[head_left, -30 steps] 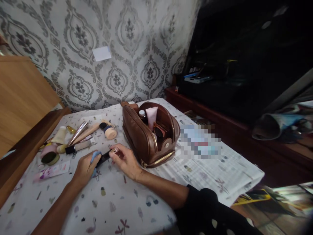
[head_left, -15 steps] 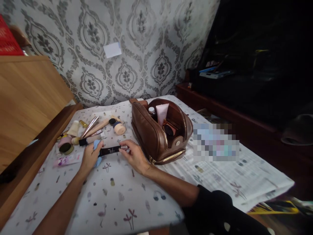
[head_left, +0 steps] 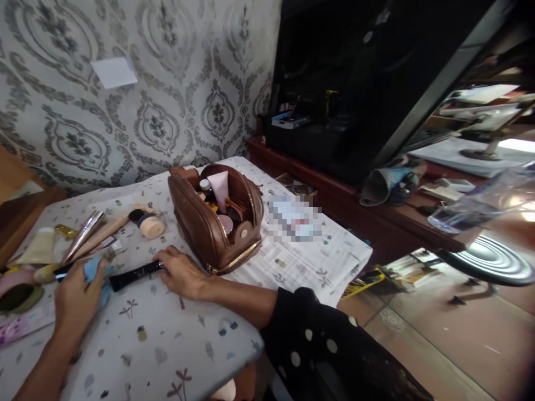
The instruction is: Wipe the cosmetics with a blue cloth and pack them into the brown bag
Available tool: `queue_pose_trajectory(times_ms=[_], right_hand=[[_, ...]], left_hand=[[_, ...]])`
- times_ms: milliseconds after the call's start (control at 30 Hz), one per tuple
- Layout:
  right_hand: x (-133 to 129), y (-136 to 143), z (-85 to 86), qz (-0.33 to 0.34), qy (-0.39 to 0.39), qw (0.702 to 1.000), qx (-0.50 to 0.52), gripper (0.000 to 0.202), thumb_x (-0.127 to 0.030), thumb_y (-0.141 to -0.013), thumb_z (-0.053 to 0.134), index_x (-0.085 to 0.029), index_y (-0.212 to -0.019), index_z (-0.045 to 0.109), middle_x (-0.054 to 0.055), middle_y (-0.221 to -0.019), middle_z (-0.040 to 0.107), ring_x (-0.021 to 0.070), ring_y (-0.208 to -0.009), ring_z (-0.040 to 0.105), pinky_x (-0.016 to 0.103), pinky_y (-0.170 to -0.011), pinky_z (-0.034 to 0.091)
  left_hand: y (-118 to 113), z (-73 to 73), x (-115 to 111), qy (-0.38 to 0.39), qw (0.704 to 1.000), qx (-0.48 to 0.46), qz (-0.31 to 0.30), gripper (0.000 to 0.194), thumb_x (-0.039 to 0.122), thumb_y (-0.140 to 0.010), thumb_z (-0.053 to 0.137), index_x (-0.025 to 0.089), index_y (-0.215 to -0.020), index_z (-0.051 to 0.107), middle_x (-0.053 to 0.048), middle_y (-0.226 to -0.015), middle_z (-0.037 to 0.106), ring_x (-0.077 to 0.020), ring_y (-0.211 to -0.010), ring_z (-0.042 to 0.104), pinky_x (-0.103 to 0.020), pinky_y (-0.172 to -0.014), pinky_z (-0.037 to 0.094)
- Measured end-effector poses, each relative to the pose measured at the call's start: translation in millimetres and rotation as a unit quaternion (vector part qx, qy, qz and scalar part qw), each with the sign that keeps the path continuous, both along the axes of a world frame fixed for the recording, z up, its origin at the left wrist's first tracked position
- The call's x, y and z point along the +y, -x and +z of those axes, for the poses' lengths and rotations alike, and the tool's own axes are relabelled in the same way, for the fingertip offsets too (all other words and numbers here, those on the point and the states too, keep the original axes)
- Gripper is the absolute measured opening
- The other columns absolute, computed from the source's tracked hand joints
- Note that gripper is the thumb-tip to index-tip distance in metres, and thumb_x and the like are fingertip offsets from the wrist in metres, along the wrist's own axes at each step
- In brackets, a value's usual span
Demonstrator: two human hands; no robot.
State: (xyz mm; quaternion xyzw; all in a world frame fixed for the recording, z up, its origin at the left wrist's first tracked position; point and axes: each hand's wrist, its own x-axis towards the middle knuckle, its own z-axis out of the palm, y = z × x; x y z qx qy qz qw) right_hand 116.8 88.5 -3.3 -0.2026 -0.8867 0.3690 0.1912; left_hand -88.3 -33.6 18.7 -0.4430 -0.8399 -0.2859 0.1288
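My right hand [head_left: 181,274] pinches the silver end of a black cosmetic tube [head_left: 134,275], held nearly level above the patterned cloth. In my left hand [head_left: 78,298] is a bunched light-blue cloth [head_left: 92,269], close by the tube's wide left end; whether cloth and tube touch I cannot tell. Just beyond my right hand stands a brown toiletry bag [head_left: 196,217], unzipped, with a pink tube [head_left: 219,189], a white-capped bottle [head_left: 204,185] and other cosmetics inside.
Left of the bag lie a foundation bottle [head_left: 151,225], a rose-gold tube [head_left: 86,234], a cream tube [head_left: 38,247] and several more cosmetics. A blurred-out item [head_left: 295,218] lies right of the bag. A dark red cabinet [head_left: 301,167] with a black screen [head_left: 330,83] borders the right side.
The view has swung to the right. My left hand with the blue cloth has come away leftward from the black tube's body, while my right hand still grips its silver end.
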Motion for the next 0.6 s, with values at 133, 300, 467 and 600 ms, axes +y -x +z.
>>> queue_pose_trajectory(times_ms=[133, 300, 467, 600], right_hand=[[-0.2, -2.1, 0.3, 0.027, -0.052, 0.998, -0.007, 0.033, -0.013, -0.091, 0.054, -0.021, -0.123, 0.053, 0.007, -0.117, 0.057, 0.0211, -0.103, 0.06, 0.033, -0.089, 0.051], [-0.9, -1.4, 0.1, 0.037, -0.051, 0.998, -0.006, 0.031, -0.009, -0.09, 0.054, -0.02, -0.119, 0.056, 0.007, -0.114, 0.058, 0.0197, -0.105, 0.061, 0.031, -0.09, 0.05], [-0.5, 2.7, -0.9, 0.042, -0.044, 0.998, 0.005, 0.03, -0.007, -0.09, 0.055, -0.017, -0.118, 0.058, 0.009, -0.114, 0.06, 0.0198, -0.104, 0.061, 0.032, -0.094, 0.048], [-1.3, 2.5, -1.0, 0.038, -0.046, 0.998, 0.009, 0.028, -0.006, -0.089, 0.057, -0.018, -0.115, 0.06, 0.007, -0.111, 0.06, 0.0191, -0.101, 0.061, 0.031, -0.093, 0.048]], left_hand=[[11.4, -0.8, 0.0, 0.049, 0.99, 0.134, -0.002, 0.045, 0.047, -0.094, 0.035, 0.024, -0.123, 0.061, -0.016, -0.134, 0.056, -0.0466, -0.123, 0.053, -0.066, -0.093, 0.05], [27.1, -9.4, 3.3, 0.09, 0.982, 0.161, 0.024, 0.042, 0.032, -0.094, 0.043, 0.017, -0.13, 0.058, -0.02, -0.141, 0.053, -0.0399, -0.127, 0.051, -0.058, -0.098, 0.052], [43.2, -11.4, -0.6, 0.034, 0.997, 0.074, 0.004, 0.034, 0.034, -0.092, 0.044, 0.018, -0.112, 0.066, -0.016, -0.115, 0.067, -0.0325, -0.116, 0.059, -0.046, -0.097, 0.051], [55.8, -8.0, -8.3, -0.087, 0.993, -0.058, 0.05, 0.043, 0.048, -0.092, 0.038, 0.016, -0.094, 0.066, -0.008, -0.08, 0.066, -0.0252, -0.082, 0.064, -0.035, -0.076, 0.053]])
